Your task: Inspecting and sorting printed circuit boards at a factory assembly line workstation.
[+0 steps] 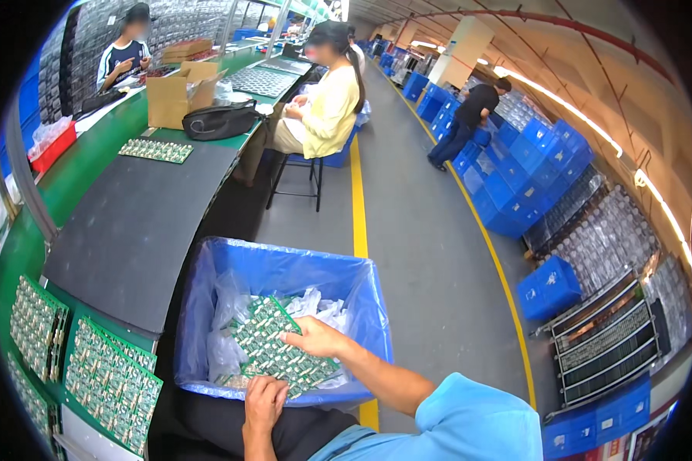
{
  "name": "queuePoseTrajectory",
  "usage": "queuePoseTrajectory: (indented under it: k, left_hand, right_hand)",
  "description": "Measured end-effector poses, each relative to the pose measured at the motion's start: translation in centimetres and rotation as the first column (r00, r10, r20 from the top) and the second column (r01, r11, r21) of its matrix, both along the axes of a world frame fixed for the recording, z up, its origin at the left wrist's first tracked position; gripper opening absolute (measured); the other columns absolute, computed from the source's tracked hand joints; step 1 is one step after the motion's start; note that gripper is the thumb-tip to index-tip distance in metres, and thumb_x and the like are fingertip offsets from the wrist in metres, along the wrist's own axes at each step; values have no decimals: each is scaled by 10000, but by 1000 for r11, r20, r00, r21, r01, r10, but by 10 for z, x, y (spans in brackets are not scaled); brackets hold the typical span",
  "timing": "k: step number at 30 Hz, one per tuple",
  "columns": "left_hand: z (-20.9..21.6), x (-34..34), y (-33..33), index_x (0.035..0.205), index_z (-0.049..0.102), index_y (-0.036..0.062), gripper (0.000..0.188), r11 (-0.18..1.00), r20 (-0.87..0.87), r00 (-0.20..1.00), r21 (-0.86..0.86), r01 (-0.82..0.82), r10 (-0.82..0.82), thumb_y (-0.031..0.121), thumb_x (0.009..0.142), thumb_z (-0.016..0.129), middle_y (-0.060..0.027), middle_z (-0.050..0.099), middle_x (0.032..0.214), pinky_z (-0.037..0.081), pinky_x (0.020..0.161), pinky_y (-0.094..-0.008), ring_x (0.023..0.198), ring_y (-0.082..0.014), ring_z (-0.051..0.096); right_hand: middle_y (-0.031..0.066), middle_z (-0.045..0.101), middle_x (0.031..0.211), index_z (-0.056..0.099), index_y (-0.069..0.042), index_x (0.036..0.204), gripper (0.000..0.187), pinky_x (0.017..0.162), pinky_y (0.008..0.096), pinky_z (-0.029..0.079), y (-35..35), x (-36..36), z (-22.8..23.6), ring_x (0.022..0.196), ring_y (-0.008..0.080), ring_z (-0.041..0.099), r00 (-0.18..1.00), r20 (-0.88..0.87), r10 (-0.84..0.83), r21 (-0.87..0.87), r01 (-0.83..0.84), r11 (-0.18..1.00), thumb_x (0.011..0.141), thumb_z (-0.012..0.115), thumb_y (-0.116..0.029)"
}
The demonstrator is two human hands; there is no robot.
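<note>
A green circuit board panel (265, 342), dotted with rows of small parts, is held tilted over a blue plastic bin (288, 252). My right hand (313, 338) grips its right edge, thumb on the upper face. At the panel's lower left edge my left hand (264, 401) is closed, with fingers bent over the edge; its fingertips are partly hidden. Inside the bin, crumpled clear plastic bags (227, 338) lie around and under the panel, and other boards among them are partly covered.
Left of the bin is a green workbench with a black mat (142, 223); a board panel (156, 150) lies at its far end. More panels (111, 376) stand at the near left. A seated person (334, 115) works beyond the bin. Blue crates (530, 173) line the right aisle.
</note>
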State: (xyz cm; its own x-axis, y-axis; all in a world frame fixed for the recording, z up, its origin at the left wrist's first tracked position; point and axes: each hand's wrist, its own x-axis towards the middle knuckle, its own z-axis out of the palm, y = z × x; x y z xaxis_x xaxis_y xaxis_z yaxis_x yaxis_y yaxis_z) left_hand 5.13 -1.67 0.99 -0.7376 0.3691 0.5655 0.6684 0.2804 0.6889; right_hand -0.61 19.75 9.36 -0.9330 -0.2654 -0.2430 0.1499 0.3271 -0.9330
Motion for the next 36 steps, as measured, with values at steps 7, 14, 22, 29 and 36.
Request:
queuePoseTrajectory:
  k: [7,14,22,29,36]
  left_hand:
    - [-8,9,-5,801,581,76,213,989,-24,996,-118,-93,91,10,656,723,-113,563,810,465,735,-432,794,-325,576]
    - [-5,-2,13,811,589,69,191,984,37,985,53,-172,170,18,691,729,-113,573,822,470,729,-403,800,-311,584]
    - [-8,1,-8,939,677,56,253,976,100,983,140,-164,151,-10,714,773,-94,608,876,502,728,-370,826,-282,607]
    - [0,2,-7,918,662,51,224,996,-94,992,44,-82,86,17,726,772,-82,589,868,496,722,-375,801,-284,589]
    - [-4,5,-3,895,629,33,214,980,65,991,155,-127,119,9,730,763,-115,603,906,498,749,-379,832,-297,596]
  right_hand:
    - [134,679,814,646,45,982,323,755,357,505,-17,7,-20,780,169,608,977,-178,-114,4,117,993,924,618,-272]
    - [35,703,915,678,14,1070,242,718,304,524,-7,7,24,801,105,621,968,-141,-207,204,233,951,947,627,-188]
    - [72,698,1031,648,33,1139,240,787,298,523,-12,0,17,871,127,644,951,109,-290,-113,301,947,972,570,-119]
    - [77,702,1023,648,35,1133,233,772,298,532,-15,4,22,865,130,653,952,139,-273,-79,285,955,974,560,-112]
    - [86,700,1012,629,40,1134,240,735,301,549,-11,2,17,831,133,666,946,180,-270,-135,296,946,975,572,-130]
